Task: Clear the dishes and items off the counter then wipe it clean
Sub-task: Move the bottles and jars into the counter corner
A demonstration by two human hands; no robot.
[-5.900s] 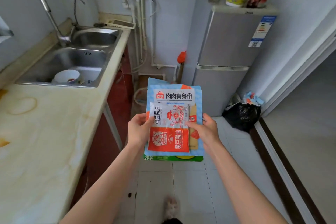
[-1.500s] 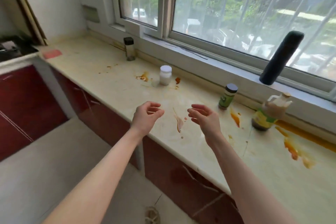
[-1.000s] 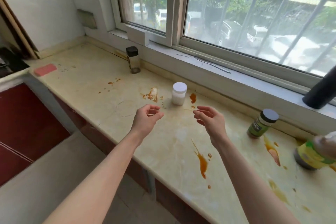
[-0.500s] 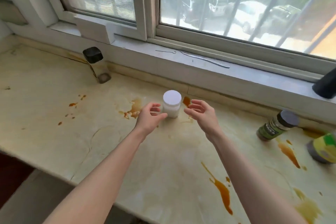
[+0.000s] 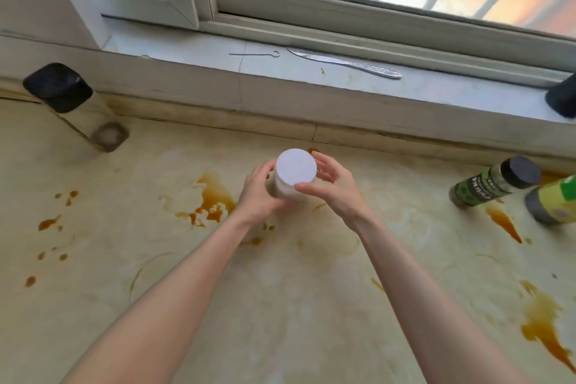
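A small white jar (image 5: 296,170) with a white lid stands on the stained cream counter (image 5: 280,290), near the ledge under the window. My left hand (image 5: 258,193) wraps around the jar's left side. My right hand (image 5: 336,190) curls around its right side, thumb on the front edge of the lid and fingers behind it. The jar's lower body is mostly hidden by my hands. Brown sauce stains (image 5: 212,199) lie left of the jar, and more stains (image 5: 542,321) spread at the right.
A clear bottle with a black cap (image 5: 71,103) stands at the far left. A green-labelled spice bottle (image 5: 492,185) and a yellow-labelled bottle (image 5: 554,204) stand at the right. A metal knife (image 5: 346,62) and a thin hook lie on the windowsill; a black cylinder (image 5: 562,97) is at its right end.
I have come closer to the counter. Both hands, empty and apart half a second ago, have closed in around the white jar.
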